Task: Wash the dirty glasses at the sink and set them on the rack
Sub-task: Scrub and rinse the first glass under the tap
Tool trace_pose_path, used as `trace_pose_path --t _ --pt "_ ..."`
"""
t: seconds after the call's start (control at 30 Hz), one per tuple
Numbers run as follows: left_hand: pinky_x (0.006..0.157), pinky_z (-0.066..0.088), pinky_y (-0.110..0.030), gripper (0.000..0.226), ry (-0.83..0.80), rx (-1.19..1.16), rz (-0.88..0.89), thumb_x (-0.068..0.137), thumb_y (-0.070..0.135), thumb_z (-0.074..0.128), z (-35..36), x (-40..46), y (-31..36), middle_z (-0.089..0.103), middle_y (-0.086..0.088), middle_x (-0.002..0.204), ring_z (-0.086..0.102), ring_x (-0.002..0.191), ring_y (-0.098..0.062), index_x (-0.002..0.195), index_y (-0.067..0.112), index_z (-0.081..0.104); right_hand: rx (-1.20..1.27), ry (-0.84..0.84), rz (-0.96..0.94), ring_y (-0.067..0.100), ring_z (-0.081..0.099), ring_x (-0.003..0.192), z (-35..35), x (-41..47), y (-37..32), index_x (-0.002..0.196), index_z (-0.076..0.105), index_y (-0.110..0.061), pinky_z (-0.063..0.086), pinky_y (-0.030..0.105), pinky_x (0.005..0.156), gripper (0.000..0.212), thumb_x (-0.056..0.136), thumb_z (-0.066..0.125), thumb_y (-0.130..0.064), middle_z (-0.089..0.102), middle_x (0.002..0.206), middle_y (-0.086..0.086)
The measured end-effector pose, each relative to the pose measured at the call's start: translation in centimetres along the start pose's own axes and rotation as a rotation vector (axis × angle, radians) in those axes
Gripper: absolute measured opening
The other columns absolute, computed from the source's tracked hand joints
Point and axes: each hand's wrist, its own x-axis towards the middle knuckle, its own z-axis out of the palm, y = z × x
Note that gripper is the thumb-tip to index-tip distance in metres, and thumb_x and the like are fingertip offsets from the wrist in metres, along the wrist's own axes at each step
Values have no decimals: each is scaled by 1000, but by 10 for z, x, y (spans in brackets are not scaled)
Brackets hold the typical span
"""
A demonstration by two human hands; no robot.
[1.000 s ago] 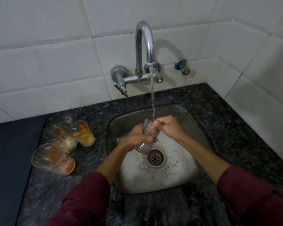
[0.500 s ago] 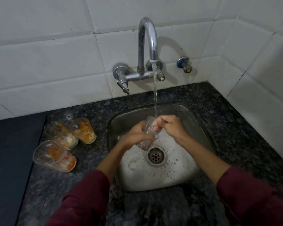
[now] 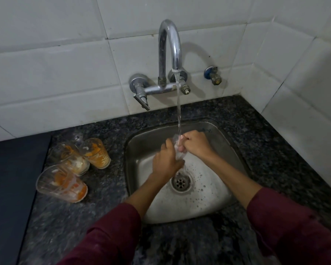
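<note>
At the frame's centre your left hand [image 3: 165,161] and right hand [image 3: 194,143] cover most of the blurred glass [image 3: 177,150], and both sleeves run off the bottom edge.

At left of the frame, three clear glasses [image 3: 73,167] carry orange and cream smears on a black countertop [image 3: 103,217] speckled grey. White tiles [image 3: 46,73] fill the upper frame behind a silver tap [image 3: 169,54]; maroon sleeves [image 3: 107,240] cross the bottom.

We hold a glass [image 3: 178,150] under the tap's [image 3: 169,54] stream over the sink [image 3: 224,142], left hand [image 3: 165,162] gripping it, right hand [image 3: 196,143] at its rim. Three dirty glasses [image 3: 73,165] wait on the counter [image 3: 103,197].
</note>
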Motion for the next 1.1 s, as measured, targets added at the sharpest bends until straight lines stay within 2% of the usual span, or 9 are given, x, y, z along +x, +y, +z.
trace_pose_path --t 0.1,0.27,0.43,0.53,0.7,0.77,0.87,1.03,1.1 --pt "85 51 -43 79 -23 -119 59 74 39 76 -2 -1 -7 52 -9 127 58 106 -28 134 12 33 44 -23 -39 10 69 70 -2 -4 1 68 70 -17 56 31 77 23 85 59 -6 72 67 1" --pt "90 53 -42 47 -439 -989 -50 73 10 78 -29 12 -23 65 -11 106 63 95 -22 115 3 57 121 -117 -280 16 66 69 -10 -15 8 82 71 0 52 23 72 22 93 53 -4 71 77 15" --pt "76 53 -34 54 -249 -671 -71 59 22 83 -21 17 -18 65 1 94 62 85 -15 105 16 55 31 -44 -245 2 66 65 -3 -14 7 78 73 -6 50 18 74 22 89 55 -4 73 73 8" --pt "66 51 -29 62 -128 -421 -70 61 31 81 -13 15 -12 59 5 92 59 80 -12 110 20 45 35 -12 -137 11 69 71 4 -11 6 71 72 -13 55 28 78 22 86 57 -6 71 68 1" --pt "76 53 -38 75 -81 -291 19 67 37 77 2 16 -8 62 -4 106 62 90 -25 126 18 35 85 40 64 15 69 78 12 0 4 82 74 -13 55 24 72 19 89 58 -21 73 77 6" --pt "80 51 -35 71 -146 -399 -85 72 41 75 5 18 -6 60 -3 114 59 96 -22 127 19 38 257 34 133 14 66 79 13 1 3 86 73 -10 52 20 67 12 85 61 -10 73 82 5" --pt "91 52 -44 69 -382 -914 -460 83 47 66 9 22 1 58 -14 127 61 107 -29 136 9 41 409 31 188 16 62 85 10 2 5 97 69 -4 48 22 65 25 87 48 5 68 94 9" --pt "70 48 -34 50 -707 -1430 -888 94 53 43 8 20 3 56 -7 61 54 53 -19 70 12 58 497 21 254 13 58 90 2 -4 16 112 63 -5 44 23 68 31 91 42 3 63 102 6" --pt "73 46 -33 44 -697 -1504 -943 93 44 47 11 22 2 55 -8 57 54 49 -20 65 11 55 520 41 272 15 56 96 -1 -8 23 114 62 -6 44 22 68 32 90 43 3 62 106 6"
